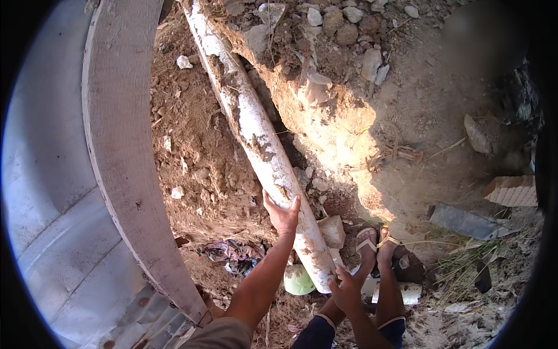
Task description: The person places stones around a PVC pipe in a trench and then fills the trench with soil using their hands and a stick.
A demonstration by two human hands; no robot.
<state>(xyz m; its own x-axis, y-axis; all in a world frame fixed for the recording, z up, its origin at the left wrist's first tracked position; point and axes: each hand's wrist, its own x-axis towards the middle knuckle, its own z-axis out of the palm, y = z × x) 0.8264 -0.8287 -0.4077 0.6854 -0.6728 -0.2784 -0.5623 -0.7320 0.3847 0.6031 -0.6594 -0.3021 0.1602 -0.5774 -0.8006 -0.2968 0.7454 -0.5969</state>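
Clamped on white pipe [270, 157] with left grip [283, 218]; touching its lower end with right grip [347, 291], cannot tell if closed. Extending beyond left grip between plank edge [122, 145] and bank [334, 128], with open dirt [203, 148] leftward.

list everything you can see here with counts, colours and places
pipe: one, dirt-streaked white, diagonal through centre
board: one, pale brown, left
panels: several, grey, far left
soil: brown, throughout
stones: many, pale, mostly top
cloth: count unclear, mixed colours, lower centre-left
round object: one, pale green, beside pipe's lower end
block: one, pale, right of pipe
brick: one, reddish, right
slab: one, grey, right
sandals: two, pale, on feet
left hand: one, bare, on pipe
right hand: one, bare, pipe's lower end
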